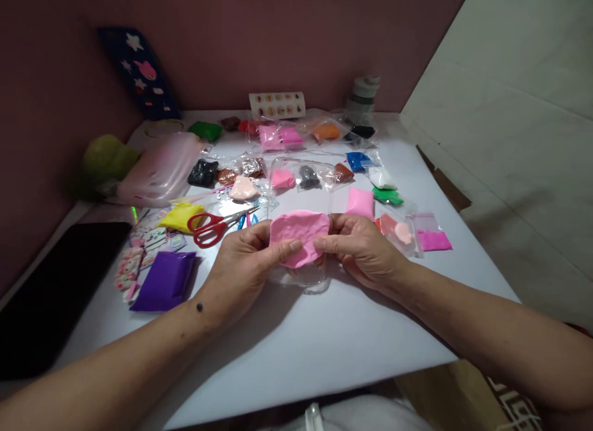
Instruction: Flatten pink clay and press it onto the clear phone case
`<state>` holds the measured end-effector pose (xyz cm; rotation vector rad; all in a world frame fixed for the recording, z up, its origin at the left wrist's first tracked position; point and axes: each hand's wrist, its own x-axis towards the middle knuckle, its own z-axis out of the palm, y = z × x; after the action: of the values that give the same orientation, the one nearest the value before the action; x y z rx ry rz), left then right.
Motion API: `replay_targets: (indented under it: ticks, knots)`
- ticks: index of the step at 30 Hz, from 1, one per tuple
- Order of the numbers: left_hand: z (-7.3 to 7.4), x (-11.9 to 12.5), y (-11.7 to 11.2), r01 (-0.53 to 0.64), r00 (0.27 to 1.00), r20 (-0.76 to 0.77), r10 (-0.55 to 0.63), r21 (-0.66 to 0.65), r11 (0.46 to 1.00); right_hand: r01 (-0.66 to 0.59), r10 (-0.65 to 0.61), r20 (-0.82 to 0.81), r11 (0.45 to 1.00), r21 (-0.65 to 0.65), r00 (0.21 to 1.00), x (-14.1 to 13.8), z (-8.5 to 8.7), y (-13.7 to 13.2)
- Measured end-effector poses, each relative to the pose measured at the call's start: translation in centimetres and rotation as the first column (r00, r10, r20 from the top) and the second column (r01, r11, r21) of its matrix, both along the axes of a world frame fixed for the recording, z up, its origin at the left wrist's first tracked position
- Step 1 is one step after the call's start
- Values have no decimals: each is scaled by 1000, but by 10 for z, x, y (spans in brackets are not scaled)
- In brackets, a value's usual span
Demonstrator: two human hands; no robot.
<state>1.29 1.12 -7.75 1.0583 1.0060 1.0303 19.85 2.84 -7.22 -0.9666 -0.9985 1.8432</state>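
Observation:
A flattened sheet of pink modelling clay is stretched between my two hands at the middle of the table. My left hand pinches its left edge, thumb on top. At the right edge, my right hand grips it the same way. Both hands' other fingers are partly hidden behind the clay. Under and behind it lies a clear phone case, whose far end frames lumps of pink and grey clay. Red-handled scissors rest to the left of the clay, and a light pink clay packet sits just beyond my right hand.
At left are a purple packet, a black tablet-like slab, a yellow packet and a translucent pink box. Several colourful clay packets, including a magenta one, spread across the back and right. A bottle stands near the wall.

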Motion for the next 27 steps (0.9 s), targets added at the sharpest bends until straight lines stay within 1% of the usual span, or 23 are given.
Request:
replay_targets:
  ticks: [6,11,13,18,21,23,27]
  knots:
    - [1,-2,1,-40,999,20,40,-36,999,-37,38,-38,999,20,999,1,-3,2]
    - [3,-4,0,-61,997,39,63,-51,997,-78,78,7,997,23,997,5,0,1]
    - [4,-4,-1,-61,997,38,64,-58,996,-84,83,24,995,49,996,4,0,-1]
    - [6,-3,-4,-43,997,52,48,-90,995,-79,72,79,991,103,994,2,-4,-1]
    - [6,-2,-4,-39,996,78,46,-101,994,-82,81,14,992,97,997,0,-4,-1]
    - [6,-1,-4,-36,997,69,43,-99,994,-74,77,-36,994,79,996,-1,-4,-1]
    - [7,0,-6,-19,1000,11,20,-101,995,-7,8,-29,998,59,1000,-2,-4,-3]
